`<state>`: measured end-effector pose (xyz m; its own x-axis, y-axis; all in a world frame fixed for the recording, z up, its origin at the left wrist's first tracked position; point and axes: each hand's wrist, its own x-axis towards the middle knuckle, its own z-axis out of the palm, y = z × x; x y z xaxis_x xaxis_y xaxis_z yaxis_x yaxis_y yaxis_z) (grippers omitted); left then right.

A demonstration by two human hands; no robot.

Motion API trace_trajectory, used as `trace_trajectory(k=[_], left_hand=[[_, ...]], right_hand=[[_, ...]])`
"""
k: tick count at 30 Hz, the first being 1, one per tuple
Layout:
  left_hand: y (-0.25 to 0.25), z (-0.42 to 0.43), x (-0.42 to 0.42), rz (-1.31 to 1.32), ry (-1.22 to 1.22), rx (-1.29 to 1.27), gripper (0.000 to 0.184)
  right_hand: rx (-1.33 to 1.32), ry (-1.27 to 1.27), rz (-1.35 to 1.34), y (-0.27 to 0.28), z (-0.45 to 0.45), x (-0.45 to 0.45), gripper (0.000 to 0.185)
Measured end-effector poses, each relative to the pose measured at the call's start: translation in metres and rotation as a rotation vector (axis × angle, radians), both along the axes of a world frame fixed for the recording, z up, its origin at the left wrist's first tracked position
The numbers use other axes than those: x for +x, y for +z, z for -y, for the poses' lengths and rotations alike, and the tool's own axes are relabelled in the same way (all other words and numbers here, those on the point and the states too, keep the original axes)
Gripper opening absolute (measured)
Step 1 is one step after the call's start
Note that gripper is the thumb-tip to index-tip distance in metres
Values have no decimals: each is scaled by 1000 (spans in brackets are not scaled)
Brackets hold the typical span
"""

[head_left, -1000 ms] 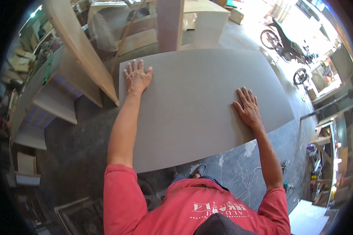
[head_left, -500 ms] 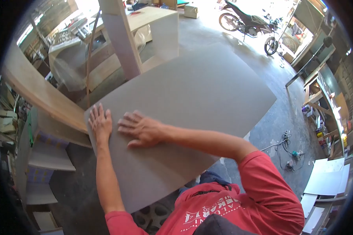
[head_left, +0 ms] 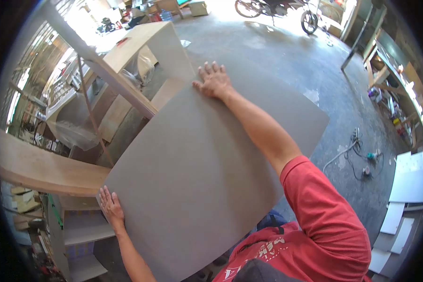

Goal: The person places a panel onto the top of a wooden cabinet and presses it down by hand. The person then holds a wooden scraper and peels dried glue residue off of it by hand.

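Observation:
A large flat grey panel (head_left: 178,169) lies in front of me and fills the middle of the head view. My left hand (head_left: 111,207) rests on its near left edge, fingers stretched out, close to a pale wooden board (head_left: 47,167). Farther away, my right hand (head_left: 214,81) lies spread on the panel near its far edge, with the arm reaching across the surface. Neither hand is wrapped around anything. What supports the panel underneath is mostly hidden.
A shelf unit (head_left: 87,230) stands below the board on the left. Beyond the panel is a wooden-topped table (head_left: 136,42). A cable (head_left: 336,157) lies on the floor at right, near white sheets (head_left: 409,178). A motorcycle (head_left: 279,9) is parked at the back.
My right hand has slid from beside the left hand to the panel's far edge. The left hand stays at the left edge. My view has turned, shifting the surroundings.

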<state>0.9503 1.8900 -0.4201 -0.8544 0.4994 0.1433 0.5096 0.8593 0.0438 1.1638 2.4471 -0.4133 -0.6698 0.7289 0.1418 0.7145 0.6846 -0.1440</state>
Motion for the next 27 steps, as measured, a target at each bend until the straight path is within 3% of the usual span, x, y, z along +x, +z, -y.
trace_trajectory(k=[9,17,21,27], left_hand=[[-3,6,-8,-22,-59,-19,60],[-10,11,-16,-51,-41,-22,63],[-10,9,-30,-55,-126,15,63],[-7,16,-11,-60,-374,435,62]], right_hand=[[-105,-297,13,13,-22,191,72],[-79,-467,4,10,79,324,72],[-91,-295,7,9,178,319,70],[41,71,-190,-18,359,273,72]])
